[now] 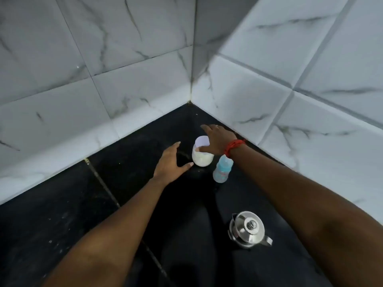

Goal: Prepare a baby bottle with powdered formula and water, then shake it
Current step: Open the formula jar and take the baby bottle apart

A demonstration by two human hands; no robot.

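A translucent tub of white formula powder (202,158) with a pale lid stands on the black counter (128,158) near the wall corner. My right hand (217,139), a red thread on its wrist, rests over the lid with fingers spread and the thumb on the near rim. My left hand (171,164) hovers open just left of the tub, thumb tip almost touching its base. A capped blue baby bottle (222,169) stands right of the tub, under my right wrist.
A steel kettle (247,229) with a knobbed lid and handle sits nearer me on the right. White marble-patterned wall tiles (124,69) close in the corner on both sides. A seam runs diagonally through the counter at left.
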